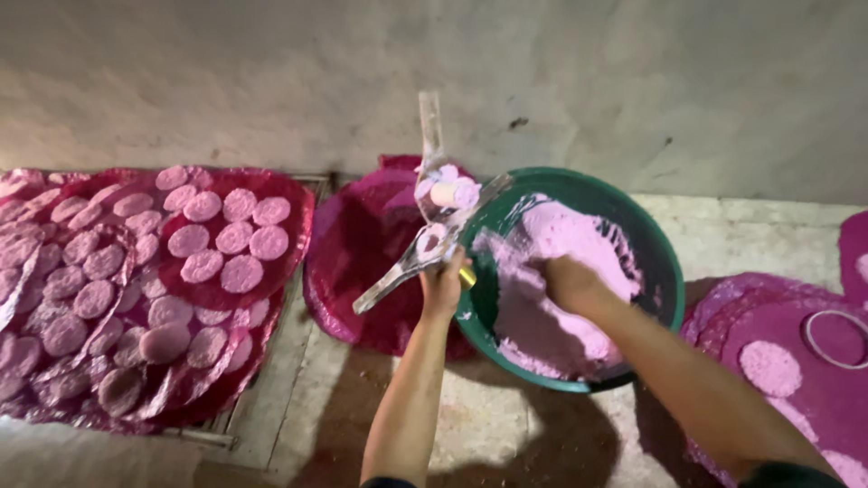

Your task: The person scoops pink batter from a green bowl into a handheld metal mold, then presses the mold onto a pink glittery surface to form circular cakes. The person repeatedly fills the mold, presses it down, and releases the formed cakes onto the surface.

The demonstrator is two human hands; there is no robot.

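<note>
Yr left hand (pixel 443 282) is clenched on the clear plastic sheet (pixel 425 244) at the green bowl (pixel 665 271) rim, right hand (pixel 568 280) buried in pink paste (pixel 561 239), grip can't tell—scoop small, keep sheet taut & near rim.

Looking like small home-style food workshop, floor-level setup: rough plastered wall (pixel 633 81) running behind, pink discs (pixel 226 237) drying in rows on magenta sheets (pixel 353 262), green basin (pixel 665 271) holding pink mash on concrete floor (pixel 506 434).
</note>
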